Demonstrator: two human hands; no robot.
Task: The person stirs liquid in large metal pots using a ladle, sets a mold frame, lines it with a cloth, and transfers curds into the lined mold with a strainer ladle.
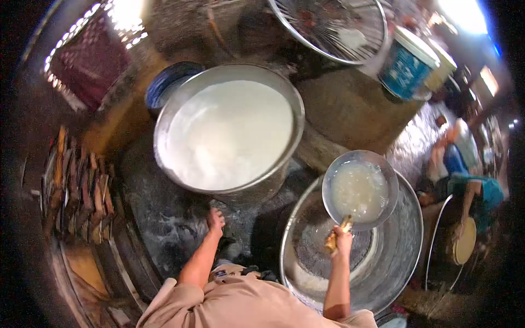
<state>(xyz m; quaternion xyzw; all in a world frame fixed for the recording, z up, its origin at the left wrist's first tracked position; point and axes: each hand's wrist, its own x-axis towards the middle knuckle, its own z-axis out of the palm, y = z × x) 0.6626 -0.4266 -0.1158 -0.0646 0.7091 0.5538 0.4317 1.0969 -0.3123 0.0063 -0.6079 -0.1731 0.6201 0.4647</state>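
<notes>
My right hand (342, 239) grips the wooden handle of a round metal ladle bowl (359, 189) that holds pale cloudy liquid. The ladle hangs over a wide, shallow steel basin (404, 240). My left hand (215, 220) rests with fingers spread on the dark stone ledge at the base of a large steel pot (164, 158). That pot is nearly full of white liquid (229, 134).
Stacked firewood (76, 186) lies at the left. A blue tub (167, 83) sits behind the big pot, a wire fan guard (333, 24) and a blue-and-white bucket (407, 65) at the back. Another person (470, 191) crouches at the right beside a round pan (465, 246).
</notes>
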